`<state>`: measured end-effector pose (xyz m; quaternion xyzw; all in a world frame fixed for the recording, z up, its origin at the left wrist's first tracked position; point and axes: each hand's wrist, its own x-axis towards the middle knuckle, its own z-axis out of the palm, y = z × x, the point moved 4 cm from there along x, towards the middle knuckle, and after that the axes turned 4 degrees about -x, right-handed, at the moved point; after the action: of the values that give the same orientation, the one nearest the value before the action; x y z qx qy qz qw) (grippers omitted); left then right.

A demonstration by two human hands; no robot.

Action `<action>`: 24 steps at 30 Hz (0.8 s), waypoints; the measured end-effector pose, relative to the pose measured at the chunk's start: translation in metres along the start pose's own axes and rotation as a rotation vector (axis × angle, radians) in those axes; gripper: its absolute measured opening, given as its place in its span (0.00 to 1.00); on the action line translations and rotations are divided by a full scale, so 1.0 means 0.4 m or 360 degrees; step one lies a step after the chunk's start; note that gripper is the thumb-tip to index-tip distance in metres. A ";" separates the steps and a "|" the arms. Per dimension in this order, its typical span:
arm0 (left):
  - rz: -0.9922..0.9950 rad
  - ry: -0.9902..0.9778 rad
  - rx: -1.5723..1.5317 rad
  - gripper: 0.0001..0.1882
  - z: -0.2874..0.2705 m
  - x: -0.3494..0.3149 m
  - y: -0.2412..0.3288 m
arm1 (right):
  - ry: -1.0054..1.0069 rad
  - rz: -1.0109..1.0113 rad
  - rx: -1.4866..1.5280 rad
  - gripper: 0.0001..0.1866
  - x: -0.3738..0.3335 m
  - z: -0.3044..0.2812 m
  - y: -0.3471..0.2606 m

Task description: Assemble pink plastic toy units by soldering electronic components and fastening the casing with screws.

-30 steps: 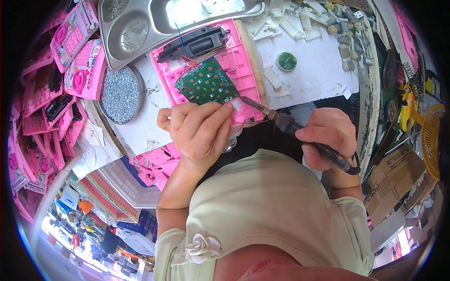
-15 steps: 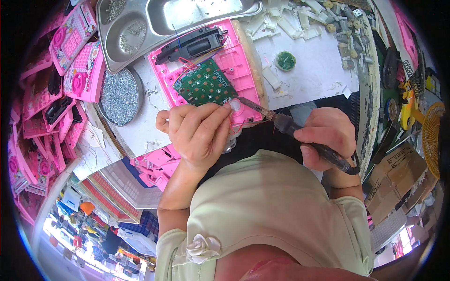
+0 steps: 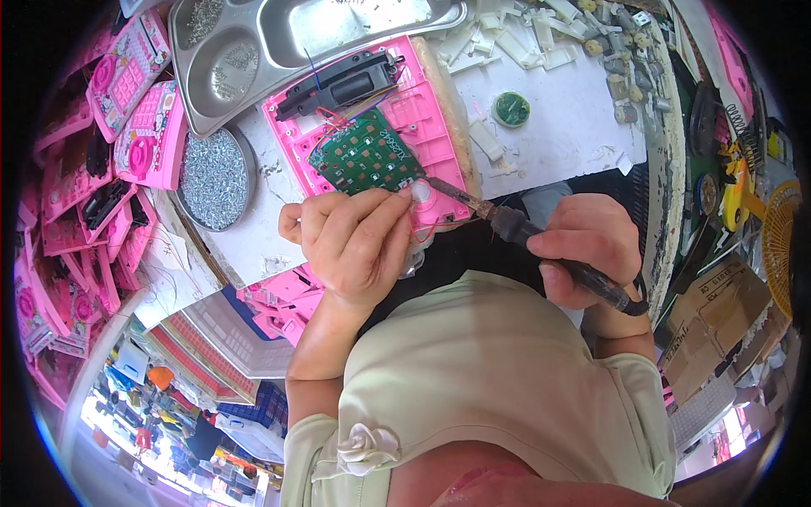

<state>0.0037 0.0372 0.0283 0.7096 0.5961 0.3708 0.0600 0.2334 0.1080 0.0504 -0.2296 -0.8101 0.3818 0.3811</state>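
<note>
My right hand (image 3: 594,245) is closed around the dark handle of a soldering iron (image 3: 512,224). The iron's tip reaches the lower right corner of a green circuit board (image 3: 359,160). At that board's near edge, my left hand (image 3: 348,241) has thumb and fingers pinched together; what they hold is hidden. The board lies tilted on an open pink plastic housing (image 3: 437,118), with thin wires running from it. A long black part (image 3: 346,87) sits across the housing's far end. Beside my left fingertips is a round whitish piece (image 3: 420,192).
Left of the housing stand a round dish of small screws (image 3: 215,177) and a metal compartment tray (image 3: 253,100). Pink housings (image 3: 89,220) pile up at far left. A small green-filled tin (image 3: 511,110), white plastic parts (image 3: 515,46) and small motors (image 3: 623,84) lie to the right.
The view has shifted very slightly. Both hands, the iron and the board keep nearly the same positions relative to one another.
</note>
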 end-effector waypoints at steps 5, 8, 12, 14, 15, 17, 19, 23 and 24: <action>-0.0011 -0.0004 -0.0011 0.13 0.000 -0.003 -0.003 | -0.0005 -0.0018 0.0000 0.16 0.001 0.000 0.001; 0.0024 0.0022 -0.0024 0.16 0.005 -0.013 -0.010 | -0.0003 -0.0003 0.0011 0.16 -0.001 0.000 0.001; 0.0014 0.0011 -0.0016 0.16 0.005 -0.014 -0.011 | -0.0012 -0.0018 -0.0009 0.16 0.008 -0.001 -0.005; 0.0011 0.0019 -0.0019 0.16 0.006 -0.016 -0.013 | -0.0006 -0.0025 -0.0011 0.16 0.010 -0.001 -0.006; 0.0010 0.0015 -0.0017 0.16 0.005 -0.016 -0.013 | -0.0011 -0.0022 -0.0014 0.16 0.009 -0.001 -0.006; 0.0006 0.0007 -0.0011 0.16 0.005 -0.014 -0.011 | -0.0020 -0.0016 -0.0019 0.16 0.004 0.000 -0.005; 0.0004 -0.0005 -0.0002 0.14 0.002 -0.004 -0.004 | -0.0017 -0.0019 -0.0009 0.16 0.005 0.000 -0.004; 0.0015 -0.0002 -0.0015 0.13 0.003 0.000 -0.004 | -0.0043 0.0006 0.0027 0.16 0.000 0.004 -0.001; 0.0013 -0.0003 -0.0006 0.13 0.002 -0.001 -0.003 | -0.0031 -0.0022 0.0010 0.15 -0.001 0.008 -0.001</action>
<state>0.0030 0.0376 0.0269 0.7124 0.5923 0.3714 0.0604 0.2310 0.1061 0.0492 -0.2191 -0.8142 0.3839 0.3765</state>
